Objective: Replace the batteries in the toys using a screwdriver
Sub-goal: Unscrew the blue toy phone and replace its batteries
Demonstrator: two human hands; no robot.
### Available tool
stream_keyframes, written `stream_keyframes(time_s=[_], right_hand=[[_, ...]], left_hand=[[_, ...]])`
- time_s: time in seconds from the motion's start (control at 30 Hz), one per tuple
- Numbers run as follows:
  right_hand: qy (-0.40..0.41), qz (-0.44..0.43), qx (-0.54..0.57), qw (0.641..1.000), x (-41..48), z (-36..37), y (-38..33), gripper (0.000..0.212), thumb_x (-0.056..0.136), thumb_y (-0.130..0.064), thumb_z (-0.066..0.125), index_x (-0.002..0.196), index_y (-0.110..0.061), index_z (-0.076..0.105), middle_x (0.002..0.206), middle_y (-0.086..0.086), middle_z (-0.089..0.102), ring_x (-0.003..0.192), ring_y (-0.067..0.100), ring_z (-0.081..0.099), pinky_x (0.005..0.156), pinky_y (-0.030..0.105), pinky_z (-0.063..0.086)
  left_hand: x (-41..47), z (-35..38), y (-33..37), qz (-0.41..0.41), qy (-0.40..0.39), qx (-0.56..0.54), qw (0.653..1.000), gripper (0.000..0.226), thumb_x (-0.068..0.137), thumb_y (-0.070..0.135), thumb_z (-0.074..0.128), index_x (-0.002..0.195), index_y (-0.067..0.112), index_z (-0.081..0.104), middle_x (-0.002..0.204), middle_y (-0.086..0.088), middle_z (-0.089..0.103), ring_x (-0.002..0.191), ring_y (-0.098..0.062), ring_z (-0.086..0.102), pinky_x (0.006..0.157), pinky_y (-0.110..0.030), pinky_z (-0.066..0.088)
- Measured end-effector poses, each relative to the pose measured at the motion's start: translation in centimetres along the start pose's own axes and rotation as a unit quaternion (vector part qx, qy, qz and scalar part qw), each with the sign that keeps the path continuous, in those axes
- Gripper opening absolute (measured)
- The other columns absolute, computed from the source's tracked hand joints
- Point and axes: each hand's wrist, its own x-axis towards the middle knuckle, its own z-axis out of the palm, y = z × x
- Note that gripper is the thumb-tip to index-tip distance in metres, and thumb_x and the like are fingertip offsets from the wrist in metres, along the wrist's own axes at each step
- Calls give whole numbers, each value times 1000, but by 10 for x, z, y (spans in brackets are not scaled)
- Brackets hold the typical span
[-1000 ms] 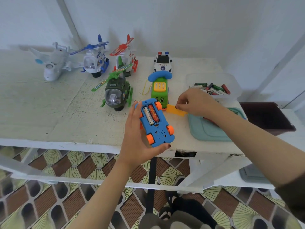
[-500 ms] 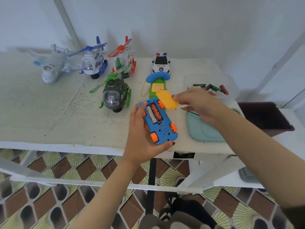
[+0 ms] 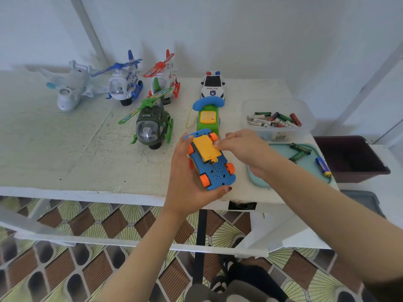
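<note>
My left hand (image 3: pixel 185 179) grips a blue toy car (image 3: pixel 214 171) with orange wheels, held upside down above the table's front edge. A yellow battery cover (image 3: pixel 206 149) lies over the car's battery bay, and the batteries are hidden under it. My right hand (image 3: pixel 242 147) pinches the cover's far right edge with its fingertips. No screwdriver shows in view.
A green toy phone (image 3: pixel 207 118), a police car (image 3: pixel 212 85), a green helicopter (image 3: pixel 151 127), two more helicopters and a white plane (image 3: pixel 72 88) stand behind. A clear tub of batteries (image 3: pixel 274 122) and a teal tray (image 3: pixel 305 162) with loose batteries lie right. A dark bin (image 3: pixel 349 158) sits beyond the table.
My right hand lifted the yellow cover off the table, carried it left and laid it over the car's battery bay. The left hand kept holding the car.
</note>
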Motion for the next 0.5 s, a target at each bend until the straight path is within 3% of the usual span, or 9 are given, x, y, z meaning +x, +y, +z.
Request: stream_keyframes(time_s=[0.1, 0.17, 0.27, 0.4, 0.5], right_hand=[[12, -14, -3, 1000, -4, 3, -2, 31, 92, -16, 62, 112, 7, 64, 134, 11, 53, 124, 22, 50, 62, 13, 32], [19, -30, -8, 999, -6, 4, -1, 27, 93, -15, 60, 109, 6, 66, 135, 11, 52, 123, 22, 50, 63, 14, 35], [25, -53, -34, 998, -8, 5, -1, 24, 94, -14, 59, 103, 5, 70, 132, 10, 52, 122, 23, 49, 78, 24, 43], [19, -57, -30, 998, -10, 6, -4, 22, 93, -10, 58, 102, 7, 70, 126, 5, 56, 118, 19, 51, 52, -1, 37], [15, -53, -24, 998, -10, 6, -5, 22, 93, -9, 58, 103, 7, 69, 119, 1, 58, 104, 13, 51, 48, -4, 34]], left_hand=[[0, -3, -7, -27, 4, -3, 1000, 101, 64, 23, 88, 143, 10, 25, 144, -16, 35, 133, -31, 44, 102, -53, 45], [-2, -5, -13, -48, 6, 10, 999, 107, 64, 34, 88, 144, 5, 23, 146, -22, 31, 135, -40, 38, 102, -62, 40], [-2, -6, -14, -56, 2, 9, 998, 109, 64, 28, 90, 145, 3, 22, 147, -21, 30, 136, -39, 38, 101, -62, 42], [-5, -4, -10, -30, -19, -28, 999, 101, 63, -12, 82, 140, -9, 17, 140, -23, 33, 125, -18, 53, 98, -44, 51], [-4, -4, -13, -32, -15, -34, 999, 102, 64, -1, 85, 141, -7, 18, 141, -23, 32, 128, -26, 50, 98, -52, 50]])
